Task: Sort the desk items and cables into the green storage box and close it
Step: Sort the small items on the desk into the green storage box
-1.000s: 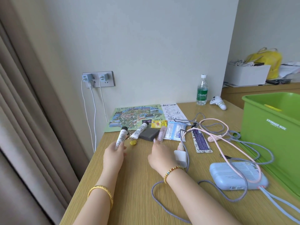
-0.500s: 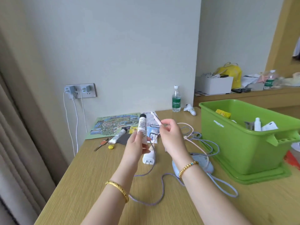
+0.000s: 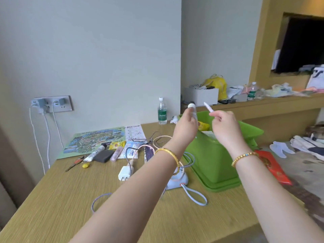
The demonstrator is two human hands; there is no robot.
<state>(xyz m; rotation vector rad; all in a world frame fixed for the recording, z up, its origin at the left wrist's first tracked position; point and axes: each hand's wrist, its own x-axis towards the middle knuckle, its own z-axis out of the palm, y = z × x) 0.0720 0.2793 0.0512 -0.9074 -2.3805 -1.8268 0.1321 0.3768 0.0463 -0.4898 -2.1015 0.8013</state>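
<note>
Over the green storage box [image 3: 213, 155], the left hand [image 3: 186, 125] grips a white tube [image 3: 192, 109], nearly upright, its end pointing up. The right hand [image 3: 223, 122] pinches a slim pink tube [image 3: 208, 106], its long axis slanting up and left, above the box's opening.

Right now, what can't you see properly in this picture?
Head view only:
- Inside of the green plastic storage box: mostly hidden behind both forearms.
- White tube in the left hand: only its blurred end shows above the fingers.
- Thin pink stick pinched by the right hand: blurred, label unreadable.
</note>
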